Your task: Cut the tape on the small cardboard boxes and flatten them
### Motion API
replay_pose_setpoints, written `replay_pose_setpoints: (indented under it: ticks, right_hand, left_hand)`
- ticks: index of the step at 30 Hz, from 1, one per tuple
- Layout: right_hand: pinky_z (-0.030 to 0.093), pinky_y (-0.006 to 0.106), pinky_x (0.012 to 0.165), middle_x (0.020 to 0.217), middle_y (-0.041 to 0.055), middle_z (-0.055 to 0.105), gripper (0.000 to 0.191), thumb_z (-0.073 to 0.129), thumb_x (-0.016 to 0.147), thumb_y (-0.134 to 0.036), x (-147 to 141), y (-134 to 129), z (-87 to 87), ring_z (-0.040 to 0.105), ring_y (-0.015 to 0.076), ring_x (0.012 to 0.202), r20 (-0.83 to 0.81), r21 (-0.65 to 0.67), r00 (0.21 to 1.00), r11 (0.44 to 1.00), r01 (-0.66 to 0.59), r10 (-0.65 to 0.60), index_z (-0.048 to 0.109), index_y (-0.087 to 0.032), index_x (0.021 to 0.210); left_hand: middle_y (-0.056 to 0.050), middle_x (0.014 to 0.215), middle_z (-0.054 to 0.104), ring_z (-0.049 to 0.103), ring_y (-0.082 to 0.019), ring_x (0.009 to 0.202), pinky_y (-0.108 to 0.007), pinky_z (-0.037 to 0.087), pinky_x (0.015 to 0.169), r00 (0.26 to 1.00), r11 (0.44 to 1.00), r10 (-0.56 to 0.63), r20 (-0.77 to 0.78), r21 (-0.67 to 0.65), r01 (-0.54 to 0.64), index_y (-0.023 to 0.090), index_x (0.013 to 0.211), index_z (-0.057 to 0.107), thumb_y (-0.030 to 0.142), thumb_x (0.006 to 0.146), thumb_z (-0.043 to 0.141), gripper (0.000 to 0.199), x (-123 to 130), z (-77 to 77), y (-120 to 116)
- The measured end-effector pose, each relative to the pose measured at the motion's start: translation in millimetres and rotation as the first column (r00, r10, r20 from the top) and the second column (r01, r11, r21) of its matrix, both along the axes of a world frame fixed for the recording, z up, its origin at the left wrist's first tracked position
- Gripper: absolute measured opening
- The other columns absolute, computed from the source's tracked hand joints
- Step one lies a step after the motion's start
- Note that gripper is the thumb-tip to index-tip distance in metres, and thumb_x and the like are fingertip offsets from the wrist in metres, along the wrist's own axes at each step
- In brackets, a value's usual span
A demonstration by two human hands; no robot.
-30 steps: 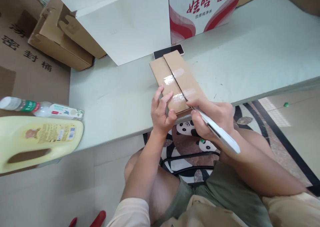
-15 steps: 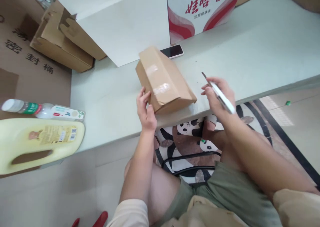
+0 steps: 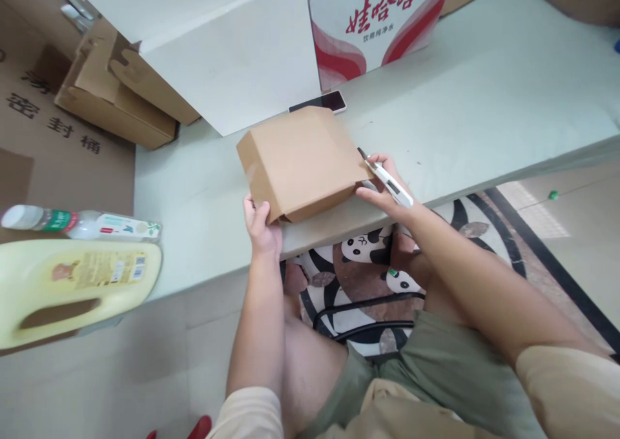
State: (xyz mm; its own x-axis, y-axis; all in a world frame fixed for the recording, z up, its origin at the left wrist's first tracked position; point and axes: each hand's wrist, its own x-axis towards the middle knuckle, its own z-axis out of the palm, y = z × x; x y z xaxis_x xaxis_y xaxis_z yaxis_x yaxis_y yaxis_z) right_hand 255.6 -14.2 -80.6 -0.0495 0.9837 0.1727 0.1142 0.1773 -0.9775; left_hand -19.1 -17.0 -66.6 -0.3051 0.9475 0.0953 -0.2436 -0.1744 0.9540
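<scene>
A brown cardboard box [image 3: 300, 158] sits near the table's front edge, its plain broad face turned up. My left hand [image 3: 263, 224] grips its near left corner, thumb on the cardboard. At the box's right end, my right hand [image 3: 386, 190] is closed around a white utility knife [image 3: 393, 187] with its dark blade out, pointing up and left. The right fingers are beside the box's right edge; whether they press on it is hard to tell.
Behind the box lie a phone [image 3: 334, 101], a large white box [image 3: 232, 64] and a red-and-white carton [image 3: 378, 32]. To the left are a yellow jug [image 3: 121, 265], a plastic bottle [image 3: 87, 218] and open cardboard boxes [image 3: 116, 97]. A patterned rug [image 3: 358, 277] lies below.
The cardboard box has been turned, so its taped face has swung left and a plain face is up. My right hand with the knife has moved left to the box's right end.
</scene>
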Motion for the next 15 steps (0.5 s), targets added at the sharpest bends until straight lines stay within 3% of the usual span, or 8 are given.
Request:
replay_pose_setpoints:
  ticks: [5,11,15]
  right_hand:
    - [0.06,0.042,0.083,0.122,0.0045,0.058,0.061,0.079,0.07,-0.042,-8.6,7.3,1.7,0.07,0.0195,0.09,-0.241,-0.107,0.964,0.984,-0.142,0.113,0.034,-0.032,0.11]
    - [0.061,0.044,0.084,0.119,0.004,0.056,0.067,0.083,0.068,-0.043,-11.5,8.0,1.4,0.07,0.0209,0.091,-0.246,-0.088,0.968,0.994,-0.067,0.044,0.033,-0.032,0.111]
    - [0.061,0.045,0.084,0.124,0.0058,0.057,0.066,0.082,0.067,-0.046,-11.0,7.9,2.4,0.07,0.0225,0.095,-0.238,-0.143,0.967,0.981,-0.129,0.092,0.032,-0.032,0.108]
  left_hand:
    - [-0.004,0.098,0.065,0.062,-0.017,0.086,-0.028,0.05,0.075,1.0,1.0,0.01,0.014,-0.027,-0.009,0.024,0.096,0.054,0.047,0.061,0.083,0.051,0.8,0.3,-0.8]
    - [-0.007,0.101,0.067,0.065,-0.02,0.09,-0.032,0.051,0.08,0.985,0.996,0.082,-0.154,0.035,-0.078,0.021,0.102,0.057,0.059,0.066,0.081,0.058,-2.2,-1.9,-1.7]
    - [-0.009,0.101,0.068,0.067,-0.021,0.091,-0.033,0.051,0.08,0.964,0.993,0.111,-0.24,0.066,-0.098,0.019,0.104,0.059,0.064,0.07,0.078,0.06,-5.3,-2.6,-1.8]
